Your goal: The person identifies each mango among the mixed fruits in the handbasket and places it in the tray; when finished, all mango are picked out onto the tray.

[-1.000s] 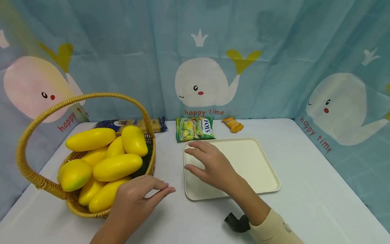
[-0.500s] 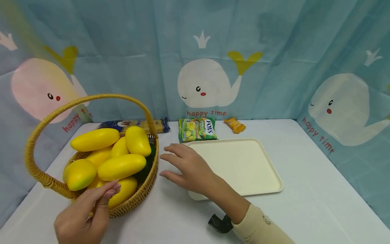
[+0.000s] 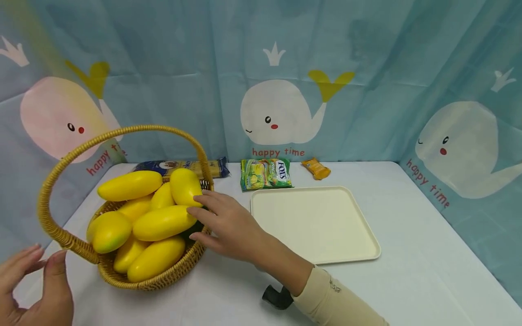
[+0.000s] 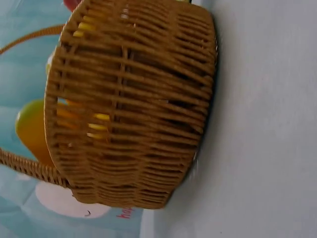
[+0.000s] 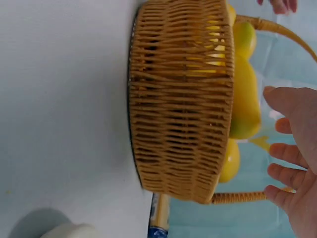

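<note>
A woven wicker basket (image 3: 151, 286) with a tall arched handle (image 3: 136, 128) stands at the left of the table, heaped with several yellow mangoes (image 3: 157, 259). My right hand (image 3: 230, 228) hovers at the basket's right rim, its fingers parted over the nearest mangoes; whether the fingertips touch them I cannot tell. In the right wrist view the thumb (image 5: 285, 100) points toward a mango (image 5: 245, 99) above the rim. Low at the left edge, my left hand (image 3: 38, 290) is beside the basket, thumb and fingers apart, holding nothing. A dark green thing (image 3: 197, 230) in the basket is mostly hidden.
A shallow cream tray (image 3: 314, 222) lies right of the basket. Behind stand a green FOX'S candy bag (image 3: 266, 174), a small orange packet (image 3: 316, 169) and a long blue-and-yellow pack (image 3: 220, 168). A black curved piece (image 3: 277, 297) shows by the right sleeve. A whale-print curtain (image 3: 367, 90) hangs behind.
My right hand has moved left from above the tray to the basket's rim. My left hand has swung left from the basket's front to its left side, its pinched fingers parting.
</note>
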`<state>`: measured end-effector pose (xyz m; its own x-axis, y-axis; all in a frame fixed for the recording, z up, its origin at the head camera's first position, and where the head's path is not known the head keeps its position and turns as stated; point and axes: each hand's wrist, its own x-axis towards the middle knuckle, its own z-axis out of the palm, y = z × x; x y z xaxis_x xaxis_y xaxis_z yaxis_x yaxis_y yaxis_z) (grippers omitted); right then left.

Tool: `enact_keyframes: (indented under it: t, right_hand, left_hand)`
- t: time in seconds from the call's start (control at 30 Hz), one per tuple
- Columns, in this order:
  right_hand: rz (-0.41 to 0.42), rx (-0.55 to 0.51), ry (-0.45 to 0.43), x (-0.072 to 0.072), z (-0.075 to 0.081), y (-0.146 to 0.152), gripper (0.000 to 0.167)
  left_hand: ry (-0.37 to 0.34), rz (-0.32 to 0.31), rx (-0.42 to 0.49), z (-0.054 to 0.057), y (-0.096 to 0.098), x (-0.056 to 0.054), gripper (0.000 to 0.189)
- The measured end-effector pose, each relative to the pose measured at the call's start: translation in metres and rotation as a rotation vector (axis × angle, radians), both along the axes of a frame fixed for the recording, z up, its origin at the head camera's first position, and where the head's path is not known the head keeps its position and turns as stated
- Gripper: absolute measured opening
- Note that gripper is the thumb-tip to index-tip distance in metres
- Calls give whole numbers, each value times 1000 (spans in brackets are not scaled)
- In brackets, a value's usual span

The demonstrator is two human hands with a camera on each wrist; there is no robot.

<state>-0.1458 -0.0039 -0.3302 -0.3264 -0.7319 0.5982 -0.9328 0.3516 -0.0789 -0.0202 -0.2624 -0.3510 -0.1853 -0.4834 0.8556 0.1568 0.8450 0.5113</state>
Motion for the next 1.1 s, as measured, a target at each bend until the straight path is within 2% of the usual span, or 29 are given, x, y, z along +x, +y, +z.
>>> enact_keyframes:
  t: [0.1, 0.2, 0.27, 0.33, 0.5, 0.67, 0.77, 0.93, 1.1]
  right_hand:
    - [10, 26, 11, 0, 1, -7, 47]
    - [17, 40, -1, 0, 2, -11, 48]
    - [15, 50, -5, 0, 2, -14, 48]
    - [15, 60, -5, 0, 2, -18, 49]
    - [29, 93, 26, 0, 2, -27, 48]
    - [30, 134, 80, -1, 3, -36, 46]
    - [4, 184, 102, -1, 4, -40, 45]
    - [-40, 244, 131, -1, 6, -49, 44]
    - [-55, 263, 128, 0, 9, -57, 42]
  left_hand:
    - [-101, -22, 40, -5, -10, 3, 35]
    - [-229, -77, 21, -6, -17, 7, 50]
    - [-278, -109, 28, -7, -19, 6, 63]
    - [-304, -124, 62, -9, -20, 4, 68]
    - [-298, -158, 163, -14, -21, 0, 62]
    - [-297, -254, 203, -19, -28, -4, 55]
    - [-336, -307, 247, -21, -31, -6, 49]
    - [-452, -299, 305, -22, -35, -6, 41]
    - [-615, -211, 363, -21, -39, -1, 40]
